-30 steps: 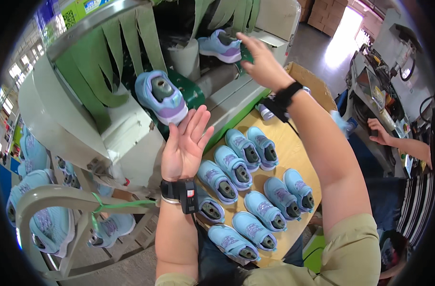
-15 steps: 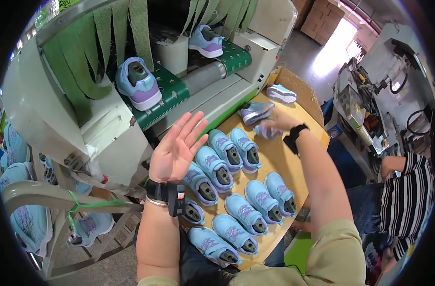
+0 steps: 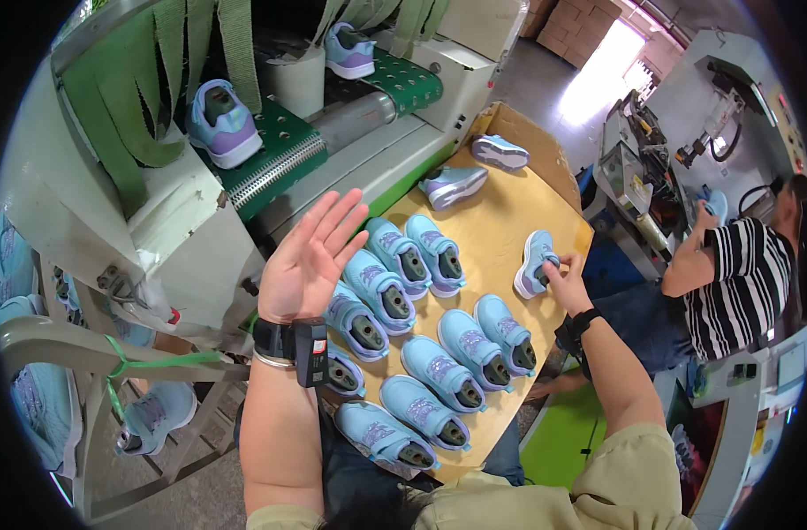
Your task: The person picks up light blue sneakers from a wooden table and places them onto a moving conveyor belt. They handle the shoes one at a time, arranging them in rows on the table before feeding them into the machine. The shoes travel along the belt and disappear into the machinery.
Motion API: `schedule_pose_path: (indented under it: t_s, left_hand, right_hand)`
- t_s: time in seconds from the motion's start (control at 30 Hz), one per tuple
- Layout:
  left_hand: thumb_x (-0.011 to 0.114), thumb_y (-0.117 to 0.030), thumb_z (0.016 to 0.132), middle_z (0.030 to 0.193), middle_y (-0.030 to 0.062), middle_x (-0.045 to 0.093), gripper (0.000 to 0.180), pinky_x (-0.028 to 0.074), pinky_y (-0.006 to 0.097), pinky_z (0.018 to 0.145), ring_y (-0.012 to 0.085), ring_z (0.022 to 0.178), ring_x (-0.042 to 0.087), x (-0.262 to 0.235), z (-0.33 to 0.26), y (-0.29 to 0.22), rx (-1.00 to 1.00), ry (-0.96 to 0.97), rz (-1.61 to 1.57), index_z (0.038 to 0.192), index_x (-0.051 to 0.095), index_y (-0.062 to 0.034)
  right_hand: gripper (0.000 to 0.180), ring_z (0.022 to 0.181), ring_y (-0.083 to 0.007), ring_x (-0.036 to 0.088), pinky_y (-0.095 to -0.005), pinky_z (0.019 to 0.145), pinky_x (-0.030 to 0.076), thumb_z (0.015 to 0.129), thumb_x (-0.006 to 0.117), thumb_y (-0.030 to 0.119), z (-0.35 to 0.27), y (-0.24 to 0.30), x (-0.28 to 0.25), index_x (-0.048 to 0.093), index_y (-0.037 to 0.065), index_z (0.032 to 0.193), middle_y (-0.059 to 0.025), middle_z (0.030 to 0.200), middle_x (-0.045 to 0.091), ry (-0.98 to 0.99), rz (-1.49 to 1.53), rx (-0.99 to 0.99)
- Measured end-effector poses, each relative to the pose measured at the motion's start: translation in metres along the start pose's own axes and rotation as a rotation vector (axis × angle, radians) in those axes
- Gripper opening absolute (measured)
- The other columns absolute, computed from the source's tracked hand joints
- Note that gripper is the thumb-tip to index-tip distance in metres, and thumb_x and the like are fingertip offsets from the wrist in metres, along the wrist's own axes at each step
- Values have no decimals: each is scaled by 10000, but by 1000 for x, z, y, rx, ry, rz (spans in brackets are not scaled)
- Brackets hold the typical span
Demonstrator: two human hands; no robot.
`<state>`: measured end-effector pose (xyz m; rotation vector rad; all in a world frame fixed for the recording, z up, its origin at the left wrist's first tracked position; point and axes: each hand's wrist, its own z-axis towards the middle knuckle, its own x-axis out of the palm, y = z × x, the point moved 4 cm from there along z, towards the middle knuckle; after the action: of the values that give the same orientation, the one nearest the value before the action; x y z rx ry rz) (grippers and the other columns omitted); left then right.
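My right hand (image 3: 569, 281) grips a light blue shoe (image 3: 534, 262) by its heel end, over the right side of the wooden table (image 3: 500, 216). Palm up and fingers spread, my left hand (image 3: 313, 256) holds nothing; it is raised at the table's left edge. Close beside it, rows of light blue shoes (image 3: 379, 287) with dark lasts inside stand on the table. Two more shoes lie tipped on their sides at the far end, a blue-purple shoe (image 3: 454, 185) and a shoe with its sole showing (image 3: 500, 152).
Beyond the table runs a machine with a green perforated belt (image 3: 280, 146), hanging green strips (image 3: 235, 53) and two shoes (image 3: 222, 124) on it. A rack with shoes (image 3: 160, 415) stands at left. A person in a striped shirt (image 3: 730, 283) works at right. Cardboard (image 3: 536, 146) borders the table's far end.
My right hand has come back toward me and right from the far end, bringing a shoe with it. The left hand stays raised and open. The view has shifted slightly.
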<state>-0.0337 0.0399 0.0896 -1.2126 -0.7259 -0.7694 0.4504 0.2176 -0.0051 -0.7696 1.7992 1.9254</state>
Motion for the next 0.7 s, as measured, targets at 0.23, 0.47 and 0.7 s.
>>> schedule_pose_path:
  t_s: [0.23, 0.47, 0.7]
  left_hand:
    - [425, -299, 1045, 1561, 212, 306, 563, 325, 447, 1150, 320, 1430, 345, -5, 1, 11, -52, -6, 23, 1491, 298, 19]
    - [460, -274, 1030, 1537, 205, 357, 553, 350, 442, 1134, 312, 1401, 391, -13, -7, 6, -40, -48, 1, 1483, 324, 13]
    - [469, -279, 1032, 1516, 202, 390, 521, 366, 437, 1122, 316, 1379, 421, -13, 1, 9, -49, -67, -22, 1466, 377, -6]
  right_hand:
    - [946, 1198, -324, 539, -384, 976, 461, 753, 791, 255, 14, 8, 38, 223, 35, 1478, -243, 1340, 486, -13, -69, 115]
    - [664, 1104, -320, 599, -382, 939, 471, 774, 767, 255, 38, 135, 75, 486, 10, 1323, -223, 1223, 597, 481, -343, 6]
    - [516, 1252, -384, 509, -467, 1003, 460, 802, 649, 120, 127, 224, 156, 551, 120, 1309, -183, 1347, 523, 271, -736, -552]
